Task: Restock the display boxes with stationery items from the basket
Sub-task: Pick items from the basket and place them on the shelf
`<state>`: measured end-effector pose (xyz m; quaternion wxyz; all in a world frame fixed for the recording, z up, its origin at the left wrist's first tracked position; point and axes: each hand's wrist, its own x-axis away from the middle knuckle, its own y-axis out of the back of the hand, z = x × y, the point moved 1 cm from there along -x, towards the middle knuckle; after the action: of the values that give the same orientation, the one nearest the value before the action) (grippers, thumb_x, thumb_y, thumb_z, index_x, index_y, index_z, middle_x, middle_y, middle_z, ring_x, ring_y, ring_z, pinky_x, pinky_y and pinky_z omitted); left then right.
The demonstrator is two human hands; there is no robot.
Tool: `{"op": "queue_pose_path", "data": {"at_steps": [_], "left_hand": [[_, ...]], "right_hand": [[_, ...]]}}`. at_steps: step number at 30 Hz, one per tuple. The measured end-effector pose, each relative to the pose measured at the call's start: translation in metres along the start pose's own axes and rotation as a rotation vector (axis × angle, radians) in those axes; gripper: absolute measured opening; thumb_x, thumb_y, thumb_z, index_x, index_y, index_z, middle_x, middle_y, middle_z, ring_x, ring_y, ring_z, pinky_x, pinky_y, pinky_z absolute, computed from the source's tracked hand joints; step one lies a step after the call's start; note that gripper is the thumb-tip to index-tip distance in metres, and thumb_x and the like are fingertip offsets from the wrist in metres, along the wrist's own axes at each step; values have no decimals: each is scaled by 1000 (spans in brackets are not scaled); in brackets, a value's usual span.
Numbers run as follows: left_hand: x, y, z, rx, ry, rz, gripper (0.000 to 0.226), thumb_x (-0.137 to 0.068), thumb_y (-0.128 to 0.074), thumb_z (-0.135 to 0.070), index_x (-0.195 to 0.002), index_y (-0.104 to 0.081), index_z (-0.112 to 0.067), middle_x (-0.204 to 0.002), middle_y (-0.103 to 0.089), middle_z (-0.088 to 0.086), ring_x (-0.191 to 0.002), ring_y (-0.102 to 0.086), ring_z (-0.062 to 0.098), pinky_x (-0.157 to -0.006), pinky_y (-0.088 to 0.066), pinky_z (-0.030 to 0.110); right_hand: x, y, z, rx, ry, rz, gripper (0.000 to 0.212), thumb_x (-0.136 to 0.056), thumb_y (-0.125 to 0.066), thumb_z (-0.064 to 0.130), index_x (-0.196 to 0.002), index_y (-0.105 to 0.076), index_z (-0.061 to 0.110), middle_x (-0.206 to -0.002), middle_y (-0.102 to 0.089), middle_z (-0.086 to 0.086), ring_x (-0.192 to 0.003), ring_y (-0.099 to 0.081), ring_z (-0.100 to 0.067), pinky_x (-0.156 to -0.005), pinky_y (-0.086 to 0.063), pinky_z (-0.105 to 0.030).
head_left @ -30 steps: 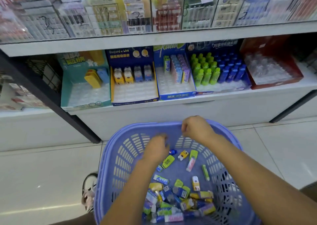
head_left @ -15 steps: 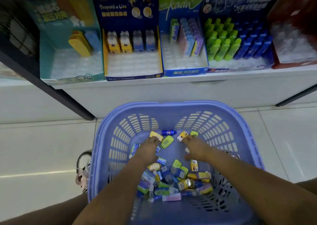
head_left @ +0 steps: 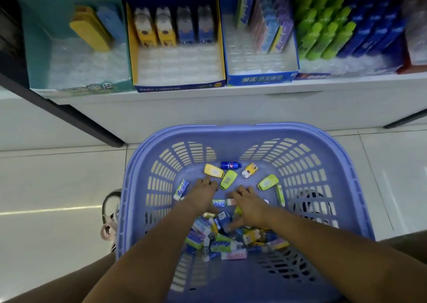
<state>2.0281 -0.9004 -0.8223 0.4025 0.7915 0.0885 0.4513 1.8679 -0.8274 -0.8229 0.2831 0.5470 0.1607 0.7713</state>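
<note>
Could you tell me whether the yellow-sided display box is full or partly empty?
Partly empty. The yellow-sided display box holds only one back row of four items; the clear slots in front are bare.

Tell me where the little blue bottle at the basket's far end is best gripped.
Probably across the middle of its body, from above: the blue bottle lies on its side, cap pointing right, uncovered on the basket floor.

1 head view: wide-angle, looks steeply down, close above basket (head_left: 233, 129); shelf (head_left: 231, 108) across top.
</note>
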Motion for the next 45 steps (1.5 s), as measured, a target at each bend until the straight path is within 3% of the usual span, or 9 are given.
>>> {"op": "queue_pose_path", "data": {"at_steps": [7,11,16,19,26,28,31,38,45], "left_hand": [[-3,-4,-20,-207,-52,75,52,-87,-66,-26,-130,-42,-9,-132,-46,15,-124,-37,31,-108,-21,44],[-3,-5,-20,-190,-48,104,42,-89,-63,-20,-125,-45,-10,-128,-49,15,-120,-42,31,-106,-23,42],[-4,-9,-20,-300,-103,117,37,-89,-62,-21,-122,-48,-10,-125,-52,14,-116,-47,29,-105,-25,41],[-5,-11,-17,-236,-88,58,35,-89,-61,-27,-117,-52,-10,-122,-52,15,-112,-47,30,-100,-29,40],[-2,4,-7,731,335,-105,16,-83,-68,-15,-88,-59,-2,-97,-59,16,-89,-57,30,-76,-44,37],[-1,6,-10,1253,477,-107,24,-86,-62,-6,-65,-49,-7,-78,-51,14,-72,-55,23,-72,-49,37],[8,13,-21,1832,513,6,15,-90,-52,-1,-75,-55,-1,-82,-58,15,-75,-61,23,-71,-56,35],[22,49,-41,2298,309,-73,16,-91,-44,2,-85,-59,6,-82,-68,20,-76,-67,26,-63,-59,27],[64,115,-50,2211,-189,59,41,-74,-41,-4,-98,-74,-4,-103,-69,22,-90,-68,40,-79,-56,53]], "right_hand": [[-3,-17,35,-93,-255,13,111,-66,-68,68,-146,-13,15,-155,-4,-13,-140,-9,-42,-110,-26,-50],[5,-19,35,57,-239,0,80,-80,-65,48,-141,-22,18,-146,-20,-14,-129,-24,-40,-97,-40,-47],[12,-17,35,286,-135,86,70,-91,-56,27,-147,-15,12,-148,-23,-22,-132,-26,-40,-106,-27,-47],[13,-12,32,191,-105,103,62,-88,-56,8,-142,-24,13,-138,-32,-23,-116,-43,-41,-89,-39,-43],[31,7,-5,-210,-198,-30,48,-91,-55,12,-133,-31,10,-110,-55,-12,-105,-56,-32,-65,-37,-36],[36,16,-15,-377,-257,-91,41,-91,-58,21,-124,-34,18,-98,-57,-5,-86,-58,-25,-68,-42,-38],[42,29,-21,-735,-347,-112,44,-89,-58,11,-130,-41,14,-115,-57,-17,-88,-61,-30,-82,-54,-47],[61,88,-1,-1570,-92,-68,19,-87,-62,2,-106,-61,2,-107,-66,-9,-96,-64,-17,-76,-59,-35],[98,146,51,-1216,180,-385,11,-86,-65,15,-97,-69,18,-92,-73,-7,-78,-71,-15,-68,-60,-31]]}}
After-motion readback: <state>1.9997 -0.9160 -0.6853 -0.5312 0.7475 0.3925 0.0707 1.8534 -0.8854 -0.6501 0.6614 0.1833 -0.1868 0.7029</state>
